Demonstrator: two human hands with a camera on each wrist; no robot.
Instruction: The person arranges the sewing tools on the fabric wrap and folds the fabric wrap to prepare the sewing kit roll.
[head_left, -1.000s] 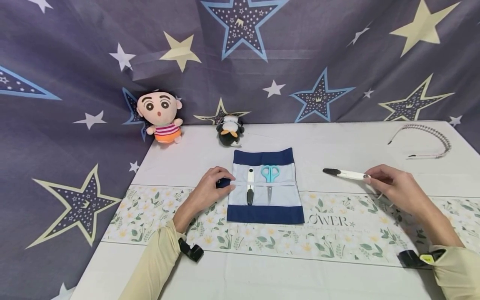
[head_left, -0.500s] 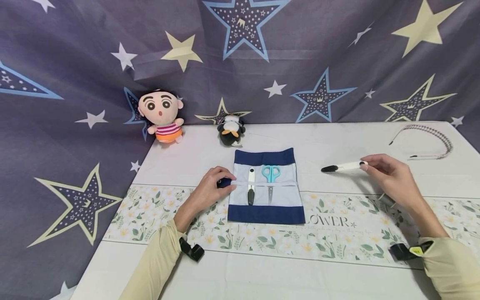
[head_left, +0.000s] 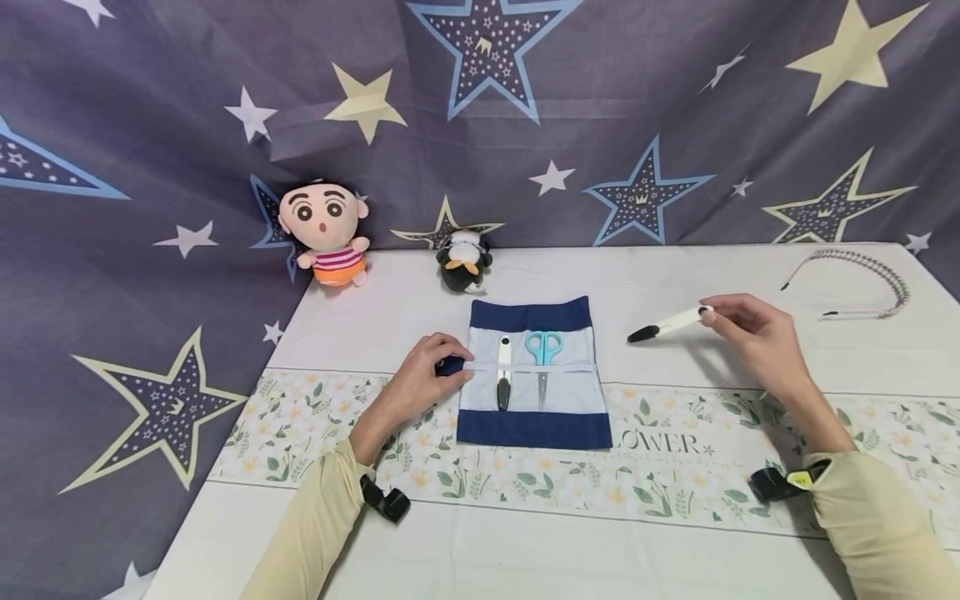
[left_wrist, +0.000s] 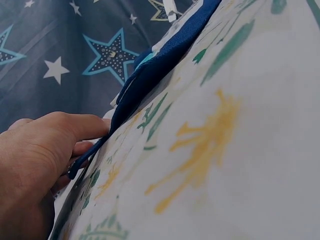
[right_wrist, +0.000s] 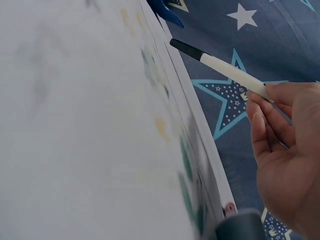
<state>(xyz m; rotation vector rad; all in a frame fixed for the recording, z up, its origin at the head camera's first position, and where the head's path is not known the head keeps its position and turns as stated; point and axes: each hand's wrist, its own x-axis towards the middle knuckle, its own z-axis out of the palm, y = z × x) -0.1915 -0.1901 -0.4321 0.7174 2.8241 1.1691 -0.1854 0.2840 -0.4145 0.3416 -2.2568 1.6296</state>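
Observation:
A blue and pale cloth tool pouch lies flat in the middle of the table, with a black-handled tool and light blue scissors tucked under its band. My left hand pinches the pouch's left edge. My right hand holds a white pen with a black cap by its rear end, lifted off the table to the right of the pouch, cap pointing left. In the right wrist view the pen sticks out from my fingertips.
A cartoon boy plush and a small penguin plush stand at the table's far edge. A beaded headband lies at the far right. A star-print curtain hangs behind. A floral strip crosses the tablecloth.
My right hand has lifted the pen off the table and carried it up and to the left, tilting its cap downward. The left hand has stayed on the pouch edge.

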